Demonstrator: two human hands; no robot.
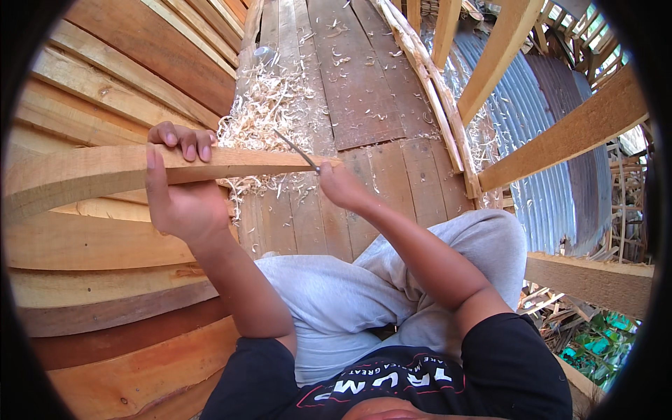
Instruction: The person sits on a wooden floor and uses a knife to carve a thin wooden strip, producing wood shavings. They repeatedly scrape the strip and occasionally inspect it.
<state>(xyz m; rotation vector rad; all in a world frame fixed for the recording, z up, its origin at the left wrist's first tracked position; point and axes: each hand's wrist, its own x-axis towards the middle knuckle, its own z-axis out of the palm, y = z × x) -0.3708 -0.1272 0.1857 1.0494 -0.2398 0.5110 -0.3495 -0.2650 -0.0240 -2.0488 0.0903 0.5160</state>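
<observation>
Around the timber, left hand: grasping it, with the fingers hooked over its far edge and the thumb set apart from them.
At the timber's narrow end, right hand: clenched on the near end of a thin metal tool; the grip hides any handle.
Timber: runs between the hands, its thicker, curved part reaching out past the left hand.
Step in hand: judging by the tool slanting across the narrow end, this looks like shaping or scraping that end; whether the edge is cutting cannot be told.
Next move: would seem to call for a firm left grip and a steady tool angle.
Shavings: heaped on the floorboards just beyond the hands.
Boards: stacked left of the left hand.
Metal sheet: corrugated, well off to the right of the right hand.
Writing: white capitals and red lines on the dark shirt, nearer the body than both hands; none seen on timber or tool.
</observation>
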